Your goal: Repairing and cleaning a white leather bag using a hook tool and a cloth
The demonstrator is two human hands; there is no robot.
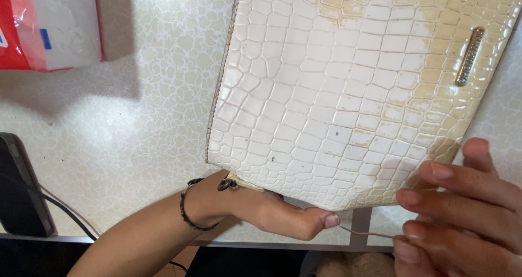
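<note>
Both hands [380, 217] grip a shut cream clutch [348, 92].

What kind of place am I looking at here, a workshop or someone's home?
Probably a home table or a small repair bench, hard to say which. A cream crocodile-pattern bag lies on a crackle-patterned tabletop, with a tissue pack and a dark phone nearby.

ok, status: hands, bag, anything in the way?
Left hand under the bag's lower edge, thumb out. Right hand pinching a thin thread. White croc-pattern bag flat on table. Phone and red-white packet well clear.
</note>
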